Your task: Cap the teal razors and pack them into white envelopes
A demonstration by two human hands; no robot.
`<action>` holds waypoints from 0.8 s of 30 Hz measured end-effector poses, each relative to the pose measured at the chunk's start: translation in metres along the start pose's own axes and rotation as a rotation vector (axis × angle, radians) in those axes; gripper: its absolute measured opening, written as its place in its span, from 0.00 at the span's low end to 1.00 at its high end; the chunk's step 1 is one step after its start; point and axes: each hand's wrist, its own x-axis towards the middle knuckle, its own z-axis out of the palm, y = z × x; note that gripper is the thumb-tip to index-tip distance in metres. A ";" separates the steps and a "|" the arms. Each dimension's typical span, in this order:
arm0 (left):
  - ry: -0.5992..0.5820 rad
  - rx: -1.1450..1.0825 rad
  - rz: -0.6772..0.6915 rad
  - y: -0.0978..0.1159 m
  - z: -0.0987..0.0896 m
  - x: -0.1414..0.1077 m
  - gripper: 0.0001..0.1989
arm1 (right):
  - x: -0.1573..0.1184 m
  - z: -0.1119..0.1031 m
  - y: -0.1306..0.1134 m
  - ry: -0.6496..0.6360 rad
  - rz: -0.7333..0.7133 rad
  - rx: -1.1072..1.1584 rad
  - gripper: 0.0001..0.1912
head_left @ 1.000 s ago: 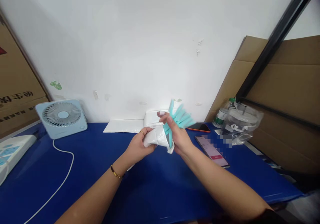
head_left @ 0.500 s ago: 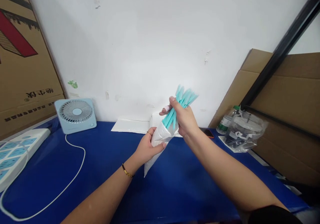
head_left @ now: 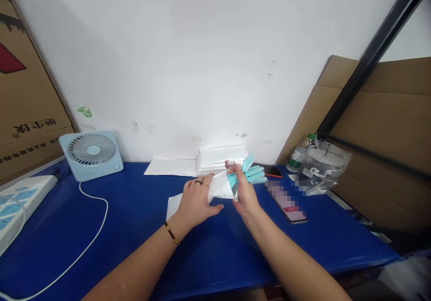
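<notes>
A white padded mailer (head_left: 221, 185) lies almost level above the blue table, its mouth facing right. My left hand (head_left: 198, 200) is over the mailer's middle, fingers wrapped round its far side and the thumb sticking out to the right. My right hand (head_left: 246, 193) is at the mailer's mouth, closed round a bundle of thin turquoise strips (head_left: 254, 174). Their loose ends fan out to the right past my fingers. The strips' other ends go into the mailer and are hidden there. Their exact kind cannot be made out.
Behind my hands a stack of white mailers (head_left: 222, 153) stands by the wall, with a flat one (head_left: 171, 166) beside it. To the right are a phone (head_left: 288, 204), a second phone (head_left: 273, 171), a bottle (head_left: 298, 155) and a bagged cup (head_left: 323, 168). Left: a fan (head_left: 92, 153), a power strip (head_left: 25, 198).
The mailer has gone from steeply tilted to nearly level and lower. My left hand has turned over onto it. My right hand has come down with the strips. The phone on the right now shows.
</notes>
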 end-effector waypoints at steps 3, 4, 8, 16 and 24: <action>-0.028 0.127 -0.003 0.003 0.001 0.001 0.33 | -0.006 -0.010 0.011 -0.017 0.117 0.056 0.16; -0.043 0.131 0.006 0.003 0.001 0.002 0.31 | -0.008 -0.013 0.013 -0.021 0.139 0.068 0.16; -0.051 0.067 0.077 0.001 -0.002 0.005 0.23 | -0.014 -0.011 0.015 -0.003 0.104 0.004 0.16; 0.077 0.245 0.151 0.002 0.005 0.004 0.21 | -0.019 0.019 0.017 -0.055 0.015 -0.225 0.18; 0.034 0.173 0.062 -0.003 -0.018 0.005 0.13 | -0.008 0.026 -0.024 -0.446 -0.018 -0.412 0.29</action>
